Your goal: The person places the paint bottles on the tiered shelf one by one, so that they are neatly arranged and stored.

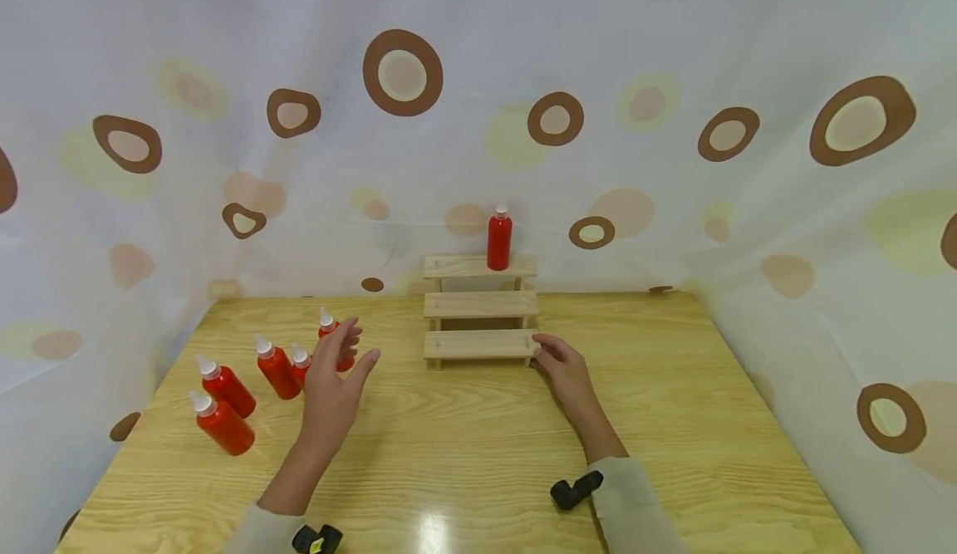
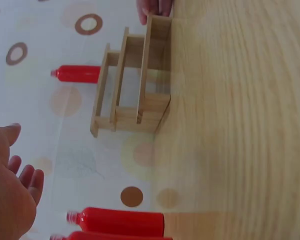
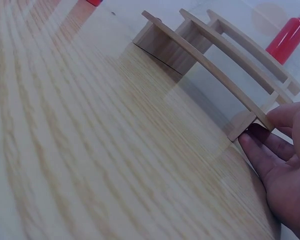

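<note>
A three-step wooden stand [image 1: 481, 344] stands at the table's back, with a red squeeze bottle [image 1: 499, 243] with a white cap upright on its top step. My right hand [image 1: 566, 378] grips the right end of the lowest step; in the right wrist view, the thumb is on top and the fingers [image 3: 259, 150] are at the side and below. Raised in front of the bottles on the left, my left hand [image 1: 331, 396] holds nothing, its thumb apart from its loosely bent fingers. It partly hides a red bottle [image 1: 345, 364] behind it.
More red squeeze bottles with white pointed tips, such as the front one [image 1: 227, 428] and one farther back [image 1: 278, 371], stand on the left of the wooden table [image 1: 463, 446]. A patterned cloth [image 1: 673, 39] encloses the back and sides.
</note>
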{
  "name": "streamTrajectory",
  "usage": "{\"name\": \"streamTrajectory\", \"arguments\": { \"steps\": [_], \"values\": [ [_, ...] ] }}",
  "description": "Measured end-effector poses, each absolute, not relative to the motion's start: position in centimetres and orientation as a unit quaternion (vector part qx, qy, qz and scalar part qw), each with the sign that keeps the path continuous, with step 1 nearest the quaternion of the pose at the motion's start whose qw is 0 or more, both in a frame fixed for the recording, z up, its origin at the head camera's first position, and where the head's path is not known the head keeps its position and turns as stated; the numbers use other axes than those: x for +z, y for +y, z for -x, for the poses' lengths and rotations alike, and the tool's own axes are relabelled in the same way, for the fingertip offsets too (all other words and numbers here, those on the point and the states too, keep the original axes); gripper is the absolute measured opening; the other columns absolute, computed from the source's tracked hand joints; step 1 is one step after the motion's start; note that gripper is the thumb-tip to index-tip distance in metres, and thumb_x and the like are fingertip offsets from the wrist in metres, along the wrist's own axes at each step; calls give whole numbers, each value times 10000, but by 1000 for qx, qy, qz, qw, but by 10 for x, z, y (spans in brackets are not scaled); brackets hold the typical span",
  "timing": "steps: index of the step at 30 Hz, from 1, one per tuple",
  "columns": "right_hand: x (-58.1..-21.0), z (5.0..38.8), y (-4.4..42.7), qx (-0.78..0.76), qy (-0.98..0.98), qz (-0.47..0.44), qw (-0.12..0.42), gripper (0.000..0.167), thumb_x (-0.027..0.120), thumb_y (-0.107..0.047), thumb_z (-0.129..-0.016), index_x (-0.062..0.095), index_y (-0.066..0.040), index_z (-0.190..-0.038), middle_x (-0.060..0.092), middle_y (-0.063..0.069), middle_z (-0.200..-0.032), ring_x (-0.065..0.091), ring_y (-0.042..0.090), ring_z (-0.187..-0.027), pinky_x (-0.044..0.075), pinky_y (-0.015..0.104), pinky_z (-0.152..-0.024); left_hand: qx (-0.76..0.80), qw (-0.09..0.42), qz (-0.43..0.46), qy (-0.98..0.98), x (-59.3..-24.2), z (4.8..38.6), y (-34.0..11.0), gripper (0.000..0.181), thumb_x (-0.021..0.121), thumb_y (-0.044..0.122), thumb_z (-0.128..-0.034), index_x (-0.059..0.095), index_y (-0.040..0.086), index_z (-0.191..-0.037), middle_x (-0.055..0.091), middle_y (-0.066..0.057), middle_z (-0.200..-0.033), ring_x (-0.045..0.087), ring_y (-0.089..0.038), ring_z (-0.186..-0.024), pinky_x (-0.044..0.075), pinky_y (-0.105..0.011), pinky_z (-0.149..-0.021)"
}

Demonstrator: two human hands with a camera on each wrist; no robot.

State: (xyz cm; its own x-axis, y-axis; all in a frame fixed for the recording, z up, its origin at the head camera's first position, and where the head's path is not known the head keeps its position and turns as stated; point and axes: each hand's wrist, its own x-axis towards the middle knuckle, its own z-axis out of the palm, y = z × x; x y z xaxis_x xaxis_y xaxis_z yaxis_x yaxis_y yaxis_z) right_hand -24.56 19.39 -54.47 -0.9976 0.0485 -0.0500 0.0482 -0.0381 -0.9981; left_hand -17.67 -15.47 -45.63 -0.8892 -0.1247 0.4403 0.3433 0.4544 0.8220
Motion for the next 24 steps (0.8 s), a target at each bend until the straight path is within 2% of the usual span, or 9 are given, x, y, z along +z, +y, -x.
{"name": "streamTrajectory", "arguments": {
  "steps": [5, 10, 15, 18, 24],
  "values": [
    [-544, 244, 194, 717, -696, 35, 2, 350, 558, -66, -1015, 589, 3, -1357, 567, 210, -1337, 627, 73, -1055, 567, 230, -906, -509, 253, 21, -823, -469, 161, -184, 525, 718, 167, -945, 527, 102, -1429, 595, -94, -1270, 571, -231, -1125, 448, -69, -919],
    [-545, 245, 193, 716, -697, 37, 3, 347, 557, -62, -1014, 590, 6, -1352, 576, 211, -1320, 635, 67, -1045, 567, 208, -891, -499, 287, -17, -818, -480, 151, -208, 496, 704, 131, -951, 540, 108, -1418, 600, -80, -1263, 563, -168, -1095, 458, -77, -899],
    [-544, 244, 192, 710, -704, 36, 7, 354, 557, -64, -1015, 583, 17, -1359, 577, 220, -1314, 632, 67, -1031, 567, 203, -881, -497, 313, -26, -809, -489, 150, -222, 536, 708, 41, -928, 527, 61, -1432, 582, -140, -1252, 515, -145, -1101, 425, -80, -952],
    [-543, 244, 192, 708, -705, 36, 8, 352, 551, -63, -1017, 585, 10, -1360, 575, 214, -1314, 632, 67, -1024, 566, 200, -879, -500, 293, -35, -814, -490, 152, -226, 556, 707, 55, -932, 505, 56, -1450, 556, -144, -1290, 501, -164, -1127, 400, -64, -966],
    [-545, 245, 191, 710, -703, 38, 5, 350, 557, -71, -1019, 585, 14, -1357, 578, 195, -1278, 631, 65, -1012, 564, 200, -883, -507, 191, -67, -838, -491, 154, -230, 572, 665, 200, -984, 442, 122, -1506, 510, -118, -1384, 507, -221, -1187, 411, -129, -956]
  ]
}}
